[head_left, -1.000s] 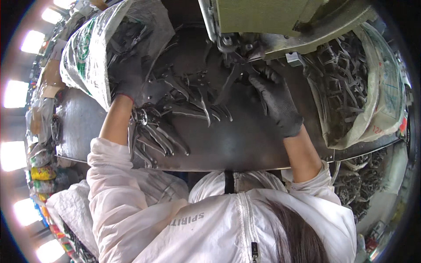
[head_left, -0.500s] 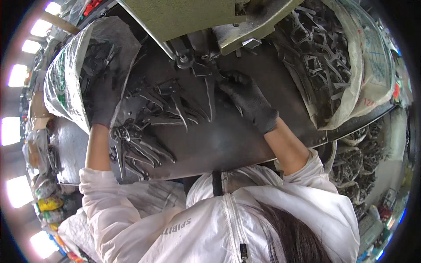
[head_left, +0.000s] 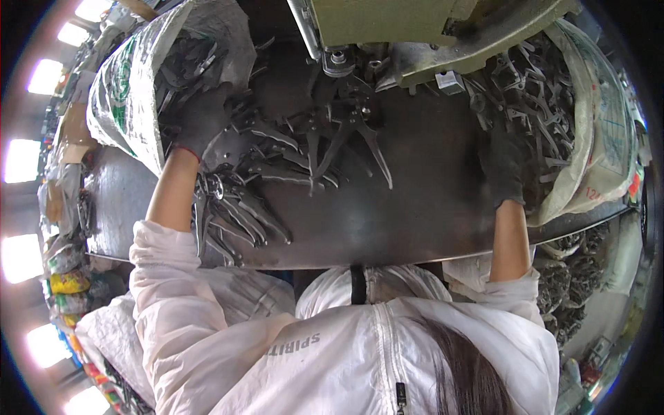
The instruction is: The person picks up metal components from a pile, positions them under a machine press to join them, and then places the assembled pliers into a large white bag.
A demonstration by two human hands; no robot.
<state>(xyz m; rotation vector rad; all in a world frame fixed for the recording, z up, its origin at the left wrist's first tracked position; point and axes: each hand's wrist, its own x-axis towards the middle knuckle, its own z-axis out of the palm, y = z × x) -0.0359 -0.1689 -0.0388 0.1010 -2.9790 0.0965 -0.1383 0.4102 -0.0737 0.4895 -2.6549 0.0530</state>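
Both my hands wear dark gloves. My left hand [head_left: 200, 121] is at the mouth of the left bag [head_left: 114, 104], which holds dark metal parts; its fingers are too blurred and dark to make out. My right hand [head_left: 505, 162] reaches into the right bag [head_left: 581, 166], among grey bent metal pieces [head_left: 536, 104]; its fingers blend into the shadow there. Several plier-like metal tools [head_left: 235, 214] lie in a pile beside my left wrist. Another plier-like tool [head_left: 356, 124] lies with its handles spread, just below the machine.
A green machine body [head_left: 387, 24] overhangs the far middle of the dark metal table [head_left: 401, 221], with a round-ended metal fitting [head_left: 338, 62] under it. A small shiny block [head_left: 449, 83] sticks out at its right. More bundled metal parts [head_left: 567, 277] lie below the table at the right.
My right hand has left the plier-like tool under the machine and moved right into the right bag. That tool now lies on the table, handles spread. My left hand stays by the left bag.
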